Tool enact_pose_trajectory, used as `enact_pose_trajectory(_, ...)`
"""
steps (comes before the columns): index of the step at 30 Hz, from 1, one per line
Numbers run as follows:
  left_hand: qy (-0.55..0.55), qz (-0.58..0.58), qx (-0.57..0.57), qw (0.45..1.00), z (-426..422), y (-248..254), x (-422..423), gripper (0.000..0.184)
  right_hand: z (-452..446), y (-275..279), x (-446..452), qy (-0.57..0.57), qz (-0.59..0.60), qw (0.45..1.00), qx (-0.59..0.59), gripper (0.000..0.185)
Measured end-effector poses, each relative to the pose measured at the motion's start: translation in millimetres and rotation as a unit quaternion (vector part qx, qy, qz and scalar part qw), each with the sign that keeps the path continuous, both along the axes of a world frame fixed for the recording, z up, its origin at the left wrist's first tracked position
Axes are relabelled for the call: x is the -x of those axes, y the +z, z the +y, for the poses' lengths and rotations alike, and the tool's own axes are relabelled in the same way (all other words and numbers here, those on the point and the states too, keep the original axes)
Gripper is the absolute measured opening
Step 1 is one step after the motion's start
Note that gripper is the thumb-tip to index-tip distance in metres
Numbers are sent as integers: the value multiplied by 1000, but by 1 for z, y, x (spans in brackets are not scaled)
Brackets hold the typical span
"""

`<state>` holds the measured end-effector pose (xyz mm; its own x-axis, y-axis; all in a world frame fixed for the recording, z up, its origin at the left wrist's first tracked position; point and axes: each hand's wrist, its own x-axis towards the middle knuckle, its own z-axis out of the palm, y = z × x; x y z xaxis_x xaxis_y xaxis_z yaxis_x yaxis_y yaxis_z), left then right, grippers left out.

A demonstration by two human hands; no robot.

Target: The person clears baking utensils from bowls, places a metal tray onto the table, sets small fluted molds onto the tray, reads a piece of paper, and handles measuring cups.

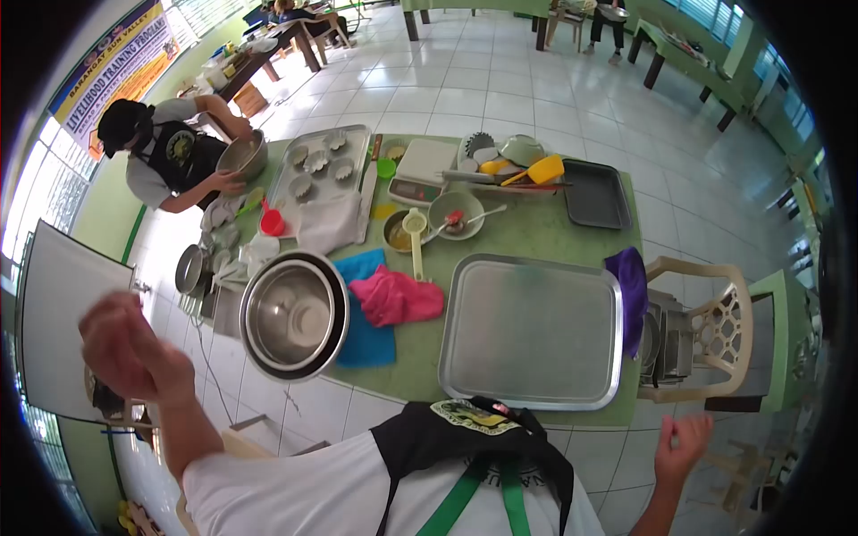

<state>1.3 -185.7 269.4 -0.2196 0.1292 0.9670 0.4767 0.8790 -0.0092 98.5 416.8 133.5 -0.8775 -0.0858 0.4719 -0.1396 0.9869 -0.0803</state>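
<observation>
My left hand (134, 348) is raised at the left, its fingers curled together; what they hold, if anything, I cannot make out. It is nearest to the nested steel bowls (290, 313), without touching them. Low at the right, beyond the table's front edge, my right hand (684, 444) has its fingers curled, and nothing shows in it. A large metal tray (532, 330) lies bare on the green table (411, 353). Between bowls and tray are a pink cloth (393, 297) and a blue cloth (365, 335).
A person (174, 147) holds a metal bowl (243, 156) at the back left. A tray of fluted molds (320, 170), a scale (424, 170), a dark pan (597, 194) and a small bowl (456, 216) stand farther back. A plastic chair (706, 326) is at right.
</observation>
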Motion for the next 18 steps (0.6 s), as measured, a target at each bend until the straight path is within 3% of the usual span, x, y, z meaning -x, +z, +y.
enact_pose_trajectory(2, 179, -29, 96, 979, -12, -14, -69, 11, 4, 14, -54, -14, 23, 999, 37, 36)
enact_pose_trajectory(4, 338, -37, 105, 935, -16, -38, -131, 5, 5, 3, -101, -53, 54, 994, 74, 37)
enact_pose_trajectory(5, 379, -22, 15, 925, -20, -63, -155, 2, 8, -5, -115, -103, 89, 984, 111, 38)
enact_pose_trajectory(7, 444, 3, -79, 893, -19, -109, -172, 6, 15, -34, -105, -58, 92, 984, 140, 38)
enact_pose_trajectory(8, 415, -12, -132, 900, -16, -130, -164, 8, 18, -39, -97, -19, 101, 981, 164, 37)
enact_pose_trajectory(10, 314, -89, -136, 936, 11, -150, -143, 5, 6, -33, -54, 87, 105, 981, 137, 36)
enact_pose_trajectory(13, 213, -157, -131, 955, 49, -199, -116, 11, -6, -58, 4, 183, 119, 953, 210, 34)
enact_pose_trajectory(15, 135, -283, -170, 934, 97, -248, -88, 15, -24, -89, 39, 228, 88, 941, 236, 33)
enact_pose_trajectory(18, 73, -375, -91, 920, 126, -287, -61, 15, -65, -115, 71, 272, 56, 937, 211, 30)
